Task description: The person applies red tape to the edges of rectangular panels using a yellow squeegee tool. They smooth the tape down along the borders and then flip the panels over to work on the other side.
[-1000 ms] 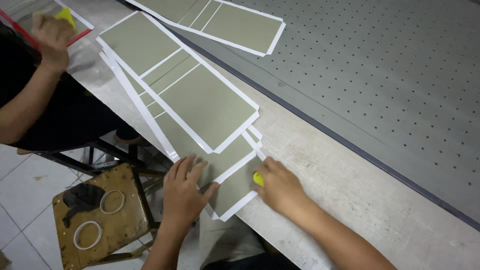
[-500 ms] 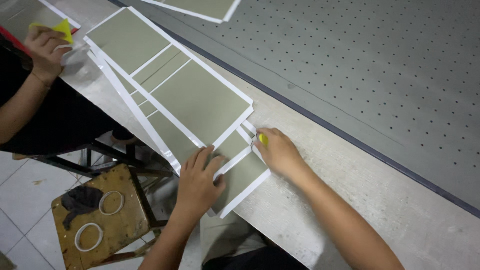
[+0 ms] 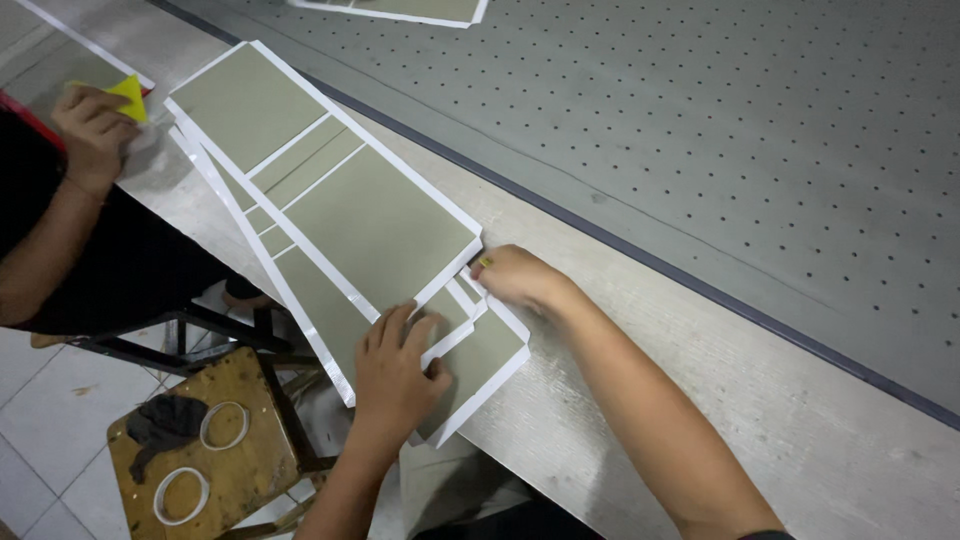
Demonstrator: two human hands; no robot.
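- Several grey boards point(image 3: 375, 225) lay fanned across my pale workbench point(image 3: 640, 400), beside a perforated mat point(image 3: 720, 120).
- My left hand point(image 3: 395, 370) pressed flat, fingers spread; my right hand point(image 3: 520, 278) curled, its grip unclear to me.

A stack of boards point(image 3: 330, 210) lies fanned along the near edge of the table point(image 3: 600, 400), its lower end hanging over that edge. The left hand point(image 3: 395, 370) lies flat on the stack's lower corner; the right hand point(image 3: 520, 278) sits just right of it, touching the boards' right edge. Behind them, a perforated mat point(image 3: 700, 130) covers the far side of the table, with another board point(image 3: 400, 10) on it at the top. Far left, a co-worker's hand point(image 3: 95, 130) rests on the table. Below the stack, off the table, stands a stool point(image 3: 200, 450) with two tape rings point(image 3: 205, 455) on it.
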